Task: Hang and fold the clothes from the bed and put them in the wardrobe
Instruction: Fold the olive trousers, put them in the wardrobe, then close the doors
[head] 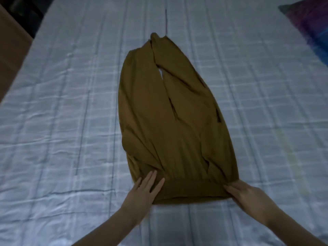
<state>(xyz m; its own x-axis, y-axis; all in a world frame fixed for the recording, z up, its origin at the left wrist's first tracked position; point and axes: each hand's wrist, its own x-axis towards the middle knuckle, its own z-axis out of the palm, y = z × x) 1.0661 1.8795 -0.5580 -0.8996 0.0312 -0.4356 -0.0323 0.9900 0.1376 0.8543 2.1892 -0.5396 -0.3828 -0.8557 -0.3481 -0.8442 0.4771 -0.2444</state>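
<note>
Left hand point(144, 189) at 7 o'clock, grip spread, straight fingers pressing flat on the near-left corner of the mustard garment point(170, 121). Right hand point(248, 196) at 5 o'clock, on the near-right corner; whether its grip pinches the cloth, cannot tell. Garment lies lengthwise mid-bed, sides folded inward, narrowing toward 12. Bed point(62, 103): pale checked sheet, creased. Purple-blue pillow point(312, 27) at 2 o'clock. Brown furniture point(10, 55) at 10. Dim room.
</note>
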